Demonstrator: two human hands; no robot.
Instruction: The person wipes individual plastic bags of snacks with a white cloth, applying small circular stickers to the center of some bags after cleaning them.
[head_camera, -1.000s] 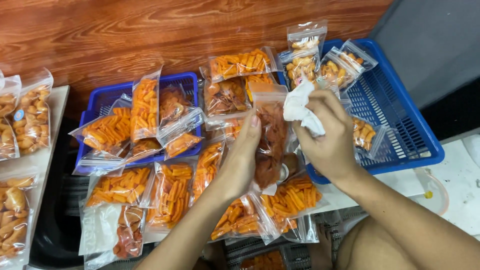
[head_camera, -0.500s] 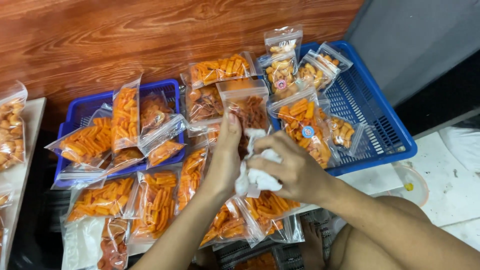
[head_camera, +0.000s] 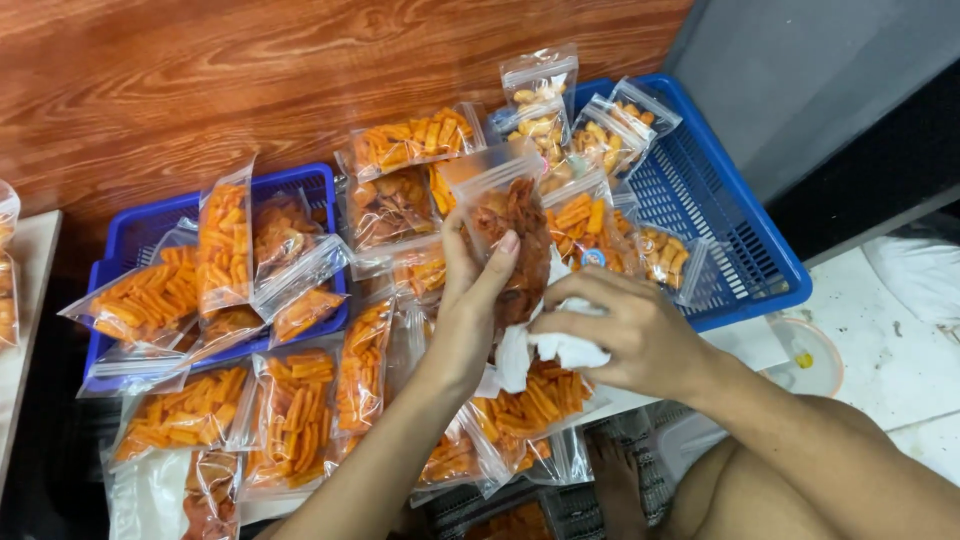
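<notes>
Orange snacks fill clear bags (head_camera: 291, 420), blue baskets (head_camera: 725, 240), white cloth (head_camera: 560, 348), reddish-brown wood-grain wall (head_camera: 200, 90).

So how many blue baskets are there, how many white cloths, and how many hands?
Blue baskets: 2, the left basket and the right basket, both holding clear bags of orange snacks.
White cloths: 1, the cloth, gripped by the right hand.
Hands: 2; the left hand holds up a snack bag.
Total: 5
</notes>
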